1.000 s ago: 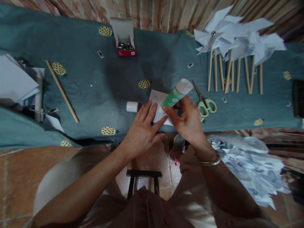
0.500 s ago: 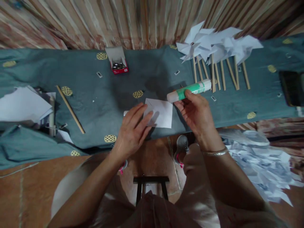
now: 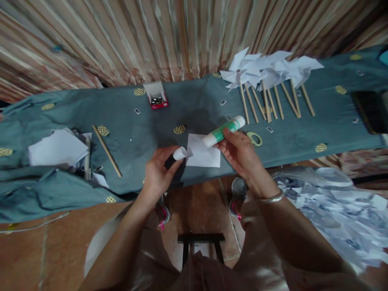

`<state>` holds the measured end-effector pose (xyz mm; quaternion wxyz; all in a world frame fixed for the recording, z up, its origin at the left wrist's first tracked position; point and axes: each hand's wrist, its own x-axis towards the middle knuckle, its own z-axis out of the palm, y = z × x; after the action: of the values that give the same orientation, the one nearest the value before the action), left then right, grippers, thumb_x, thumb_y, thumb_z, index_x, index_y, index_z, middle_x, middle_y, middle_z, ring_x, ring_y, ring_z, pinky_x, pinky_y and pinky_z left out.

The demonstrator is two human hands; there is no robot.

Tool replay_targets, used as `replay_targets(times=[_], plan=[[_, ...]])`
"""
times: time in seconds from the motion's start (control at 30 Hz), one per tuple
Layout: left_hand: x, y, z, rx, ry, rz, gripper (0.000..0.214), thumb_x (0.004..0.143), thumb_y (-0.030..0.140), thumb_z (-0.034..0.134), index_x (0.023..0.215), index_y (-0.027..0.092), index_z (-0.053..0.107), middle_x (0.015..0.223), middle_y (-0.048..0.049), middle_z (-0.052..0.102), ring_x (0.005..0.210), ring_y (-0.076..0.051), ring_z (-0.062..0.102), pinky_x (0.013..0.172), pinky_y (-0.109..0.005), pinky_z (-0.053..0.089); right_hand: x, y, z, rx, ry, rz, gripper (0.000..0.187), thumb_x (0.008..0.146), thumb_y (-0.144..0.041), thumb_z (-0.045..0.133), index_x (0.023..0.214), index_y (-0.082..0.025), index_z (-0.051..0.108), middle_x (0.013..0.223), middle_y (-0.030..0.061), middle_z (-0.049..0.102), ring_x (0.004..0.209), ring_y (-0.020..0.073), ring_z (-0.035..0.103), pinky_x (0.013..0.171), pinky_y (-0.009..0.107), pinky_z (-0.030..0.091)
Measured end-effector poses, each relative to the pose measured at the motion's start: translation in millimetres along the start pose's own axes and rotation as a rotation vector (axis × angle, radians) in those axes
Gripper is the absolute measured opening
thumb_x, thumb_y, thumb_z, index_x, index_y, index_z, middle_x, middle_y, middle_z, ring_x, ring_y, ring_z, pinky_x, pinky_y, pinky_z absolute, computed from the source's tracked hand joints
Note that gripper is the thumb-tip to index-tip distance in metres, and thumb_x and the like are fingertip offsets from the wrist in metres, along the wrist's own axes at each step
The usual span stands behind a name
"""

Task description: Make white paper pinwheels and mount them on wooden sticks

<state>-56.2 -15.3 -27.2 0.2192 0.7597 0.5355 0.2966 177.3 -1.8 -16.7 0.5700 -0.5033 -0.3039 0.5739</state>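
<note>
Green and white, the glue stick slants across the right hand, with the thumb laid over its label and the fingers curled underneath; the grip is closed about the barrel and leaves both ends free, perhaps to keep skin off the glue; its lower white end points down and leftward, above the white paper. In the left hand, thumb and fingers pinch a small white cap, parted only by the cap's own width; one end of it is left bare towards the stick, presumably so the two can face each other; cap and stick are apart. Flat on the blue-green cloth, the paper sits between the hands, likely for easy reach from both sides; whether the left thumb touches its edge I cannot tell. Green-handled scissors show beside the right hand, their blades hidden; paper pinwheels lie together farther back, heads bunched and sticks pointing nearer, probably to keep the working spot free.
</note>
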Motion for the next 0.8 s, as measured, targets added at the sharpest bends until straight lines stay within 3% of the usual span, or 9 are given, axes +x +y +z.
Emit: replay_targets(times=[0.17, 0.57, 0.8], plan=[[0, 7, 10.2, -0.095, 0.015, 0.0, 0.032, 0.088, 0.038, 0.065, 0.116, 0.022, 0.067, 0.109, -0.0073, 0.072, 0.1, -0.022, 0.067, 0.09, -0.038, 0.055, -6, 3, 12, 0.084, -0.042, 0.044, 0.032, 0.064, -0.046, 0.085, 0.072, -0.02, 0.066, 0.077, -0.0008, 0.069, 0.07, 0.0121, 0.066, 0.076, 0.03, 0.061], [4, 11, 15.4, -0.153, 0.034, 0.033, 0.03, 0.085, 0.031, 0.07, 0.113, 0.021, 0.069, 0.106, -0.0066, 0.073, 0.1, -0.021, 0.067, 0.09, -0.036, 0.055, -7, 8, 16, 0.082, -0.083, 0.053, 0.03, 0.063, -0.043, 0.087, 0.073, -0.021, 0.07, 0.075, -0.0015, 0.07, 0.071, 0.0129, 0.066, 0.075, 0.029, 0.058], [5, 8, 16.5, -0.145, 0.045, 0.055, 0.032, 0.086, 0.034, 0.07, 0.115, 0.022, 0.067, 0.107, -0.0072, 0.072, 0.1, -0.021, 0.067, 0.088, -0.037, 0.056, -8, 7, 18, 0.075, -0.083, 0.065, 0.03, 0.061, -0.043, 0.088, 0.073, -0.022, 0.07, 0.071, -0.0025, 0.069, 0.063, 0.0119, 0.063, 0.062, 0.027, 0.056]])
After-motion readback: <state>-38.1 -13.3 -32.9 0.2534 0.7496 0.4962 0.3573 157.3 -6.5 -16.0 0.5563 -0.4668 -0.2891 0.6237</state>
